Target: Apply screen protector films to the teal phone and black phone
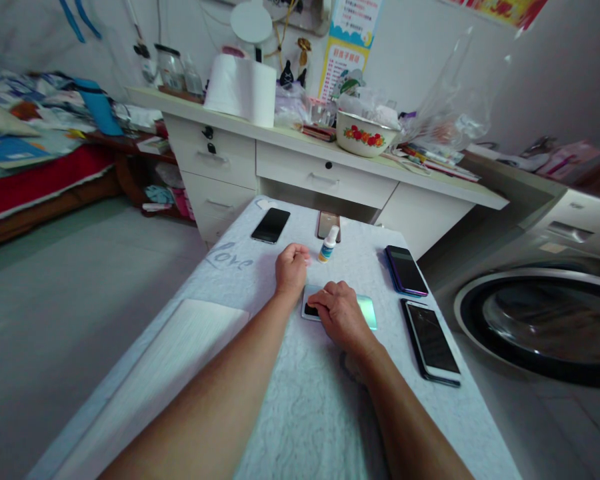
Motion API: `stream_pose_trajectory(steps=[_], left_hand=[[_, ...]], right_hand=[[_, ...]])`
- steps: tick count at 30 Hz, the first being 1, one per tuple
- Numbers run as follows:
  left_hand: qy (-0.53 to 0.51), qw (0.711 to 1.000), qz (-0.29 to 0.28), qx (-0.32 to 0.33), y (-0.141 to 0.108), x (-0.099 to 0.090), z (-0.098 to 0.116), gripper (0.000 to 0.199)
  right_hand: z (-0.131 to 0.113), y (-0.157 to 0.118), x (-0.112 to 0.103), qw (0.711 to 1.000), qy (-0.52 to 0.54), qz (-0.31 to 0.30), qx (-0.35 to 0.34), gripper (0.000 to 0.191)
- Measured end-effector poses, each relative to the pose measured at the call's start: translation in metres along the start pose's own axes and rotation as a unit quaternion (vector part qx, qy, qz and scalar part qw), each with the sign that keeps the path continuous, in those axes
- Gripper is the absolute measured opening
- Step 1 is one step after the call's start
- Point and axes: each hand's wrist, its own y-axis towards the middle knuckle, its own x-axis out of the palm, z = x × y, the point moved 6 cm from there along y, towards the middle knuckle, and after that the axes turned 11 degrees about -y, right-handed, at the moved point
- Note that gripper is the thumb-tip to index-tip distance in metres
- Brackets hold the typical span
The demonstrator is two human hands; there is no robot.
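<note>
On the cloth-covered desk (305, 400), midway between the forearms: one glossy, pale-backed phone (367, 312), flat, long axis running left to right, a dark patch near its left end. The right hand (337, 310) lies across its middle, fingers bunched and tips down by the dark patch; whether they pinch anything small, cannot tell. The left hand (292, 268) hovers or rests just beyond the phone's left end, fingers curled in narrow; contents, if any, hidden. Small spray bottle (328, 245) upright, near the left hand and apart from it. White-fronted phone (434, 338) well to the right, untouched.

Handling estimate: light for its size, stiff, no give. The back shines (greenish at the right end, probably reflected light), so expect it to be slippery, more so if damp. Glass likely; treat as fragile to drops and to point pressure, especially over the dark patch. Best hold: thumb and fingers on opposite long edges, near the middle, with the cloth beneath as support.
</note>
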Motion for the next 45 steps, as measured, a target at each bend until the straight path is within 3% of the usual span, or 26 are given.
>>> stream_pose_trajectory(steps=[22, 36, 45], left_hand=[[-0.016, 1.000, -0.006, -0.001, 0.001, 0.001, -0.003, 0.017], [-0.005, 1.000, -0.005, -0.007, 0.003, 0.001, -0.007, 0.018], [-0.011, 1.000, -0.004, -0.009, 0.002, 0.001, -0.004, 0.016]], right_hand=[[-0.005, -0.002, 0.000, 0.999, 0.025, -0.002, -0.039, 0.022], [-0.006, 0.006, 0.000, 0.999, -0.045, -0.003, 0.026, 0.023], [-0.013, 0.008, -0.002, 0.999, -0.034, -0.011, 0.017, 0.024]])
